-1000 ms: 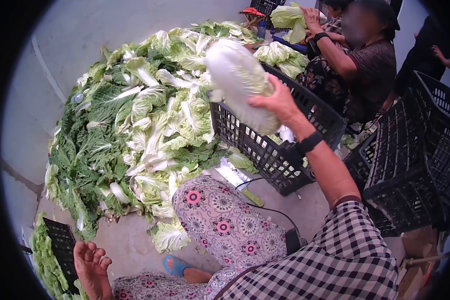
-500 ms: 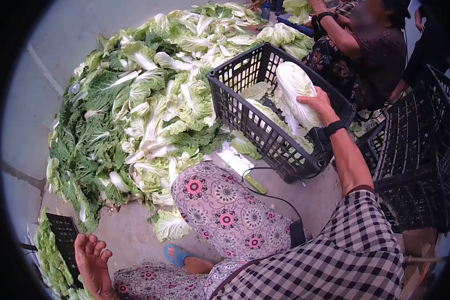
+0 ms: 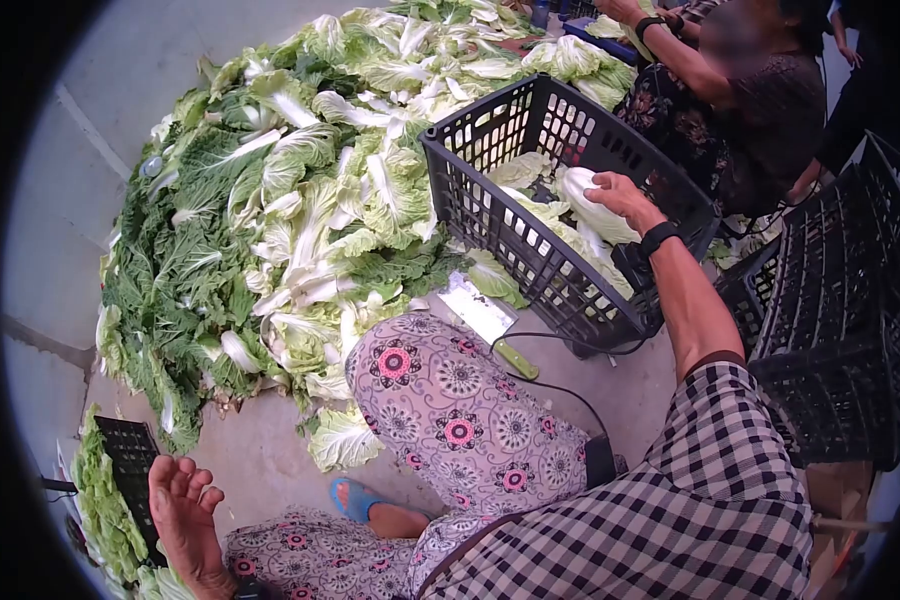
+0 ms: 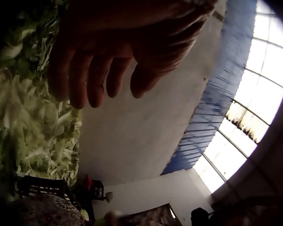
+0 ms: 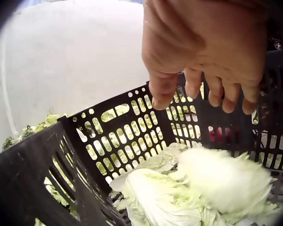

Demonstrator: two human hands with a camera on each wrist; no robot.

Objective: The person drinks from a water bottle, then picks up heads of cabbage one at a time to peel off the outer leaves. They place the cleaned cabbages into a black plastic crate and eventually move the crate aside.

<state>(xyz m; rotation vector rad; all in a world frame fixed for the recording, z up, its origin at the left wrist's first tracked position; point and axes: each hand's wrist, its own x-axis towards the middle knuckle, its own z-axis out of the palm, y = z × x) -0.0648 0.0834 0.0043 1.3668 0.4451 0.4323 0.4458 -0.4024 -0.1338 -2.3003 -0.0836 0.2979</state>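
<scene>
My right hand [image 3: 625, 203] hovers inside a black plastic crate [image 3: 705, 225]. Below it lies a pale napa cabbage [image 3: 577, 190]. In the right wrist view that cabbage [image 5: 221, 179] is blurred, and a gap shows between it and the loosely bent fingers of the right hand [image 5: 207, 56]. Another cabbage [image 5: 155, 197] rests beside it in the crate. At the lower left of the head view my left hand [image 3: 185, 520] is raised, palm up with fingers relaxed, holding nothing. The left wrist view shows the same empty hand [image 4: 118, 52] from below.
A large heap of cabbage leaves [image 3: 300, 230] spreads left of the crate. On the floor a cleaver [image 3: 477, 310] with a green handle lies near my knee, beside a black cable. Stacked crates [image 3: 820, 300] stand at right; a seated person [image 3: 760, 130] is behind the crate.
My right hand carried the cabbage from above the crate's near side rightward and down into it, then let go. The left hand has stayed in place.
</scene>
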